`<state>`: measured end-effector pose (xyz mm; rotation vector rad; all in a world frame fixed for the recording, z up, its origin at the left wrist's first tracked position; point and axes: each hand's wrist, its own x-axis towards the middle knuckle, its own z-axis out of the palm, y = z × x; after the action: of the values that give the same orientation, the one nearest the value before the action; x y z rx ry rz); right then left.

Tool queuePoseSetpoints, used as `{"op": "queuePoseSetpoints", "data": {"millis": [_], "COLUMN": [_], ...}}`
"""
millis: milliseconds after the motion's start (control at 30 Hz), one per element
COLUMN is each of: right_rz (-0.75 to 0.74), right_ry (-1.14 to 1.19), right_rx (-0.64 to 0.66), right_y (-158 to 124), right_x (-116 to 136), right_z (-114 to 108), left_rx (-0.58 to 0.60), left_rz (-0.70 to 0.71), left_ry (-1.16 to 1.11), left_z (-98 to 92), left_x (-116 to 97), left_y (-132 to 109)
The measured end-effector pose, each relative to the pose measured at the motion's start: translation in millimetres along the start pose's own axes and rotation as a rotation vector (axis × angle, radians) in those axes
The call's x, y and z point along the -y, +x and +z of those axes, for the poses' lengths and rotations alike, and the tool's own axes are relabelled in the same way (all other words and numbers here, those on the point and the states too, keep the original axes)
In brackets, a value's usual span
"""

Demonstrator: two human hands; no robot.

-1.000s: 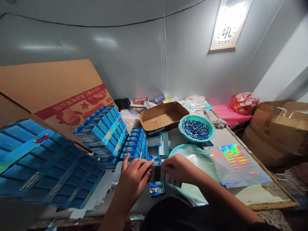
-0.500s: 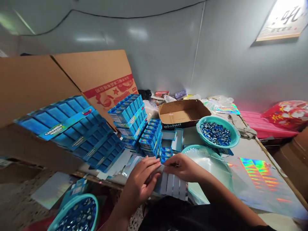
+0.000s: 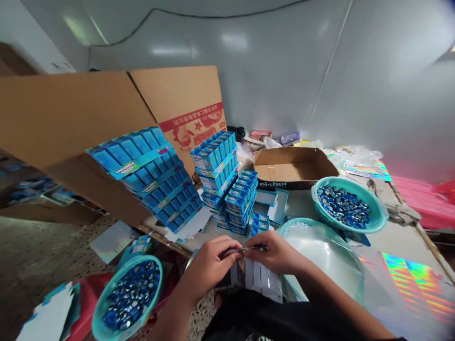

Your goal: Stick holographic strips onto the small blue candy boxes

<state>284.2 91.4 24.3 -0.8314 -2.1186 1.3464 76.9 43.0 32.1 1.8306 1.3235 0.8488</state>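
Observation:
My left hand [image 3: 208, 267] and my right hand [image 3: 273, 251] meet at the table's near edge, both closed in a pinch on a silvery sticker sheet [image 3: 261, 282] cut into narrow white strips that hang below my fingers. Just beyond my hands lie small blue boxes [image 3: 260, 221] and stacks of blue display packs [image 3: 241, 196]. A teal basin under clear plastic film [image 3: 320, 246] sits right of my right hand.
A teal bowl of blue caps [image 3: 344, 206] stands on the table, another teal bowl [image 3: 126, 296] on the floor at the left. An open cardboard tray [image 3: 291, 168], a large cardboard box [image 3: 81, 123] and holographic sheets [image 3: 415, 277] surround the spot.
My view has swung left and down, so the floor bowl now shows. Both hands keep hold of the strip sheet, now held lower over my lap, pinched at its top edge.

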Motion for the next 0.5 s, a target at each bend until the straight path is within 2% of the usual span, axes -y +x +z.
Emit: {"op": "queuePoseSetpoints", "data": {"millis": [167, 267, 400, 467, 500], "right_rz": [0.061, 0.077, 0.082, 0.096, 0.105], "right_ry": [-0.039, -0.057, 0.000, 0.012, -0.004], "right_rx": [0.063, 0.056, -0.047, -0.040, -0.015], "right_y": [9, 12, 17, 21, 24], "right_x": [-2, -4, -12, -20, -24], "right_z": [7, 11, 16, 18, 19], "left_rx": [0.001, -0.072, -0.256, -0.238, -0.200], "left_rz": [-0.027, 0.054, 0.277, 0.374, 0.348], "left_ry": [0.036, 0.092, 0.349, 0.414, 0.425], "left_z": [-4.5, 1.8, 27.5, 39.9, 44.2], "left_x": [5, 16, 57, 83, 93], "left_y": [-7, -17, -23, -15, -10]}}
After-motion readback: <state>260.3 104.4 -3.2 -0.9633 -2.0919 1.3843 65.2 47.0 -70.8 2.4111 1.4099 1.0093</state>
